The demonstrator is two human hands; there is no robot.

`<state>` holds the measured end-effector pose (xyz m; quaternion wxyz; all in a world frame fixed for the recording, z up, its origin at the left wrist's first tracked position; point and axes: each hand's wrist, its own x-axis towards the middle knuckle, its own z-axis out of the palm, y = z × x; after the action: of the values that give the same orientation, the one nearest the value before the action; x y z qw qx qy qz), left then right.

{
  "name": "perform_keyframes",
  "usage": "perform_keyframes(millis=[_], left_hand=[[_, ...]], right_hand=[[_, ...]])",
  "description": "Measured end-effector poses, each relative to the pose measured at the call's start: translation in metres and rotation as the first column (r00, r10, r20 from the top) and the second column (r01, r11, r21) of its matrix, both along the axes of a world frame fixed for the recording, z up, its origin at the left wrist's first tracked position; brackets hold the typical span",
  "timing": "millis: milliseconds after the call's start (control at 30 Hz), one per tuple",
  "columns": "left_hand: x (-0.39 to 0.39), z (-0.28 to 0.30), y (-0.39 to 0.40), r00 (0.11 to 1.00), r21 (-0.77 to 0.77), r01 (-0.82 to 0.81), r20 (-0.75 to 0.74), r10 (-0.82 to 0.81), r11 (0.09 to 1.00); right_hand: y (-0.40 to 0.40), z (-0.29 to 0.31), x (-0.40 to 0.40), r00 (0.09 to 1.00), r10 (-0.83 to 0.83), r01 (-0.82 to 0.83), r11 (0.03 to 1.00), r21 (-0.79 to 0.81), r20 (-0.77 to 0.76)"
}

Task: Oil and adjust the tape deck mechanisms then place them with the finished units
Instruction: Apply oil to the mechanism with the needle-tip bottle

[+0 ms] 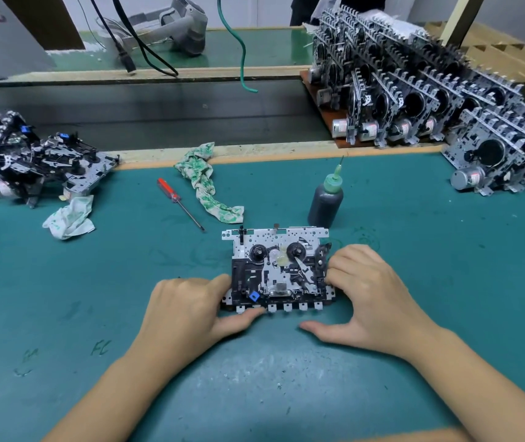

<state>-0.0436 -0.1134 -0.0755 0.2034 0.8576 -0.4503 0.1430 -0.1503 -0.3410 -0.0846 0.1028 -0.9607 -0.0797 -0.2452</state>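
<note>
A tape deck mechanism (278, 269), a silver metal plate with two black reels and a small blue part, lies flat on the green mat (414, 266) in front of me. My left hand (188, 307) grips its left edge, thumb along the front key tabs. My right hand (366, 295) holds its right edge with curled fingers, thumb stretched out on the mat. A dark oil bottle (325, 199) with a green needle tip stands just behind the mechanism. A red-handled screwdriver (180, 203) lies behind and to the left.
A heap of mechanisms (31, 164) sits at the far left. Rows of upright mechanisms (430, 100) with motors fill the back right. Two green-printed rags (207, 183) (70, 218) lie on the mat. A green cable (242, 52) hangs at the back.
</note>
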Motion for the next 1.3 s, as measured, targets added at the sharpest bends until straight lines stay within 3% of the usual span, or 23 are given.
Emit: perform_keyframes(millis=[100,300,567,700,867,1000,1300], left_hand=[[-0.002,0.002,0.000,0.999,0.043,-0.009,-0.043,0.011,0.999],[-0.013,-0.001,-0.011,0.971,0.055,-0.228,-0.063,0.231,0.972],[-0.003,0.003,-0.006,0.991,0.029,-0.062,-0.113,0.065,0.998],[-0.002,-0.002,-0.002,0.998,0.055,0.056,-0.002,-0.056,0.997],[-0.004,-0.003,-0.005,0.998,0.003,-0.051,0.028,0.050,0.999],[-0.002,-0.004,-0.003,0.998,0.004,-0.066,0.016,0.066,0.998],[-0.001,-0.001,-0.003,0.995,-0.047,-0.090,-0.037,0.088,0.995]], right_hand=[[0.002,-0.002,0.001,0.999,-0.036,0.036,0.999,-0.020,0.035],[0.001,-0.003,0.000,1.000,-0.004,0.004,1.000,0.022,0.009],[0.005,-0.005,0.000,0.992,-0.091,0.095,0.995,-0.035,0.084],[0.008,-0.004,0.001,0.981,-0.167,0.170,0.985,-0.025,0.094],[0.006,-0.004,0.001,0.995,-0.096,0.096,0.995,0.018,0.037],[0.004,-0.002,0.002,0.996,-0.078,0.079,0.996,-0.037,0.030],[-0.002,0.001,0.004,1.000,0.008,-0.007,1.000,0.028,-0.020]])
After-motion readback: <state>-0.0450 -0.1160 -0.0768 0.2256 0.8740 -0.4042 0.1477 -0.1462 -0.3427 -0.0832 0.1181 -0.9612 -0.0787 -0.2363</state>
